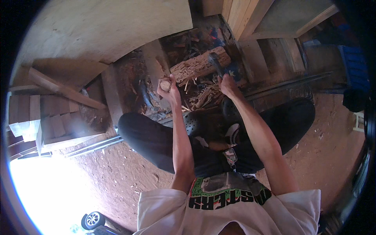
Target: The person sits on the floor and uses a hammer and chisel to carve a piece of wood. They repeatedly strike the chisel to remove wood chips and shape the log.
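My left hand is closed round a piece of wood with a pale, round end. Beside it, a thick log with a rough, splintered surface lies at a slant. My right hand grips the handle of a dark hammer-like tool, whose head overlaps the log's right part. The exact shape of the tool's head is hard to make out. Splintered bark and wood chips lie in a heap between my hands, just in front of the log.
My dark-shod feet are close to the chips. Stacked wood blocks and a slanting plank stand at left. A large pale panel fills the far left. Wooden framing rises at the far right, with a blue crate beyond.
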Available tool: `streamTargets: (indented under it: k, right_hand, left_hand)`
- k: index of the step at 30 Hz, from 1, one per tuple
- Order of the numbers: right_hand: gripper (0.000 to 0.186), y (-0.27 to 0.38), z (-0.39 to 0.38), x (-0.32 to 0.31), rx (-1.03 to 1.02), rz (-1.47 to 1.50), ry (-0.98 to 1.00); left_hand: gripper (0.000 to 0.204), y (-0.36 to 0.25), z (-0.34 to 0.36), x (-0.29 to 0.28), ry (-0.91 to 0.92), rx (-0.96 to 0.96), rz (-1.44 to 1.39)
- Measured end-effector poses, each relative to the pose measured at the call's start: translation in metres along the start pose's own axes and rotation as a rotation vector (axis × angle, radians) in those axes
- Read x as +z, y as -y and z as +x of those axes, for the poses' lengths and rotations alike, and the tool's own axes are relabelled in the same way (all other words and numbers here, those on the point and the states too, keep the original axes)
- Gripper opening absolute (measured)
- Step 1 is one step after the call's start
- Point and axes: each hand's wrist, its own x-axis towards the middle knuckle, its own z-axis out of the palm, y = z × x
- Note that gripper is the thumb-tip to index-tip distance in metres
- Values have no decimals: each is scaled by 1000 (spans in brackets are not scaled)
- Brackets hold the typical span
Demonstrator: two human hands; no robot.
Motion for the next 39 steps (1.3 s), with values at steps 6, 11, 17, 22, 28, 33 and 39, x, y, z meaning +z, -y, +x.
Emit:
streamTargets:
  k: [6,11,17,22,28,33,39]
  right_hand:
    - [39,9,-8,-7,-27,23,-20]
    - [42,3,-3,5,-78,-1,-45]
    - [52,-16,19,22,-134,-85,-109]
    - [50,-17,20,13,18,144,54]
    - [40,-22,15,-6,77,483,201]
    - [36,-48,18,-6,55,782,258]
    - [36,-77,24,11,103,842,271]
  left_hand:
    - [24,11,30,-37,-390,-287,-672]
    - [27,-28,61,-62,-395,-10,-911]
    - [27,-66,61,-46,-228,94,-732]
    - [26,-42,33,-19,-215,-56,-505]
    - [24,-26,35,22,31,43,-318]
    - [28,-14,41,39,422,70,-60]
    - [24,6,36,20,227,-222,46]
